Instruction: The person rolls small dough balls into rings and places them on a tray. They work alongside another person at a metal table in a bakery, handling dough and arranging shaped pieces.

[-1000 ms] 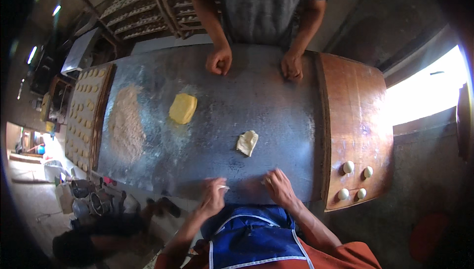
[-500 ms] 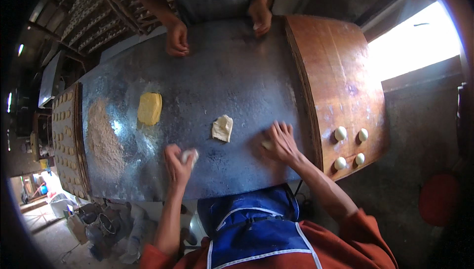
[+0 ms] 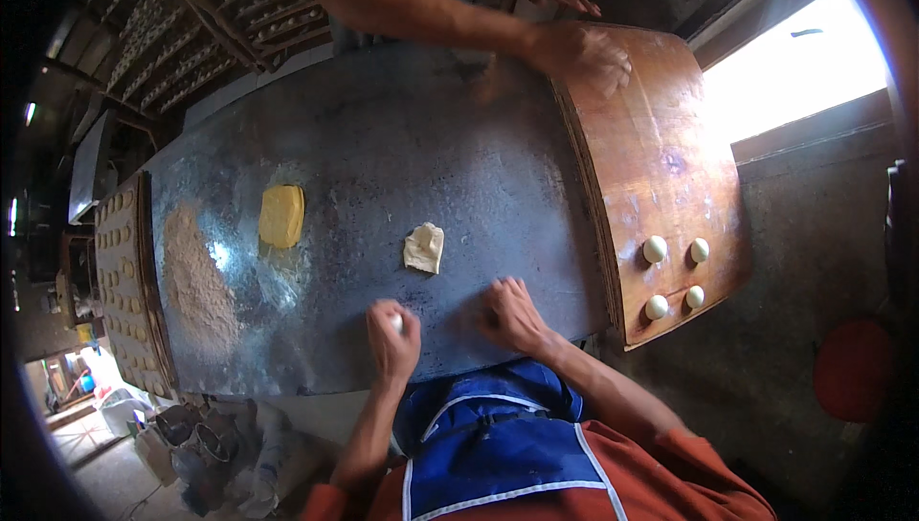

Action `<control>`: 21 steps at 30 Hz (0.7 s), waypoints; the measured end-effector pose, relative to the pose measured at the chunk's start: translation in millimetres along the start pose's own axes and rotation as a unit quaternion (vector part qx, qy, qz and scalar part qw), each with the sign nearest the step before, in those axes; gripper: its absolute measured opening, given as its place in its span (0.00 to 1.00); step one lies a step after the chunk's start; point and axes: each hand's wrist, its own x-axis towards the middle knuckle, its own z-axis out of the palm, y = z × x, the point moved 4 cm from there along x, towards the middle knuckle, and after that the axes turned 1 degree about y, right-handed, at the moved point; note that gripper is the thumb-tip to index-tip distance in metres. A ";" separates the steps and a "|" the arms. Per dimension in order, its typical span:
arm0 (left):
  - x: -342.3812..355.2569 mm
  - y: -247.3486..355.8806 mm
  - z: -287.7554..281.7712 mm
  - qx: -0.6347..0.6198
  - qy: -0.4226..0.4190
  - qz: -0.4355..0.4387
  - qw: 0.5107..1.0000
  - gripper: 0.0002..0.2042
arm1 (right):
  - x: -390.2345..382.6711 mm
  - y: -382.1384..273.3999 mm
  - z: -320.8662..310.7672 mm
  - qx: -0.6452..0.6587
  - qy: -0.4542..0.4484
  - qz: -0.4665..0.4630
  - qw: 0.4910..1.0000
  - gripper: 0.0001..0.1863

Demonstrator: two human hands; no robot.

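My left hand (image 3: 393, 349) is closed around a small piece of white dough (image 3: 397, 323), just above the table's near edge. To its right, my right hand (image 3: 519, 318) is curled down against the dark tabletop (image 3: 459, 167). Its fingers hide what is beneath, where a pale bit of dough showed half a second ago. A flat, folded lump of pale dough (image 3: 423, 248) lies on the table beyond and between my hands. Farther left sits a yellow block of dough or fat (image 3: 281, 216), beside a spread heap of flour (image 3: 196, 277).
Several round white dough balls (image 3: 655, 250) rest on a wooden board (image 3: 661, 138) at the right. Across the table, a co-worker's hand (image 3: 584, 57) hovers over this board's far end. Another tray (image 3: 123, 310) with rows of small pieces stands at the left edge.
Both my hands have drawn closer together and nearer to me, the left moving right and the right moving left. The co-worker's arms have swung right toward the wooden board.
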 end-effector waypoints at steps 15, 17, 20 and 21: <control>30.9 -49.7 -44.1 0.094 0.010 -0.051 0.994 0.11 | 39.1 34.8 -70.9 -0.146 0.092 0.049 0.984 0.19; 38.6 -25.5 -20.1 0.076 0.079 -0.166 0.980 0.11 | 44.6 -1.2 -42.9 -0.107 0.186 0.040 0.976 0.19; -23.2 -13.5 -24.2 0.033 -0.011 0.017 0.999 0.12 | -38.3 54.0 -9.1 0.045 0.089 -0.016 0.995 0.16; -25.7 -21.4 -39.0 0.057 -0.025 0.067 0.996 0.11 | -38.4 68.3 -17.0 -0.020 0.059 0.008 0.998 0.14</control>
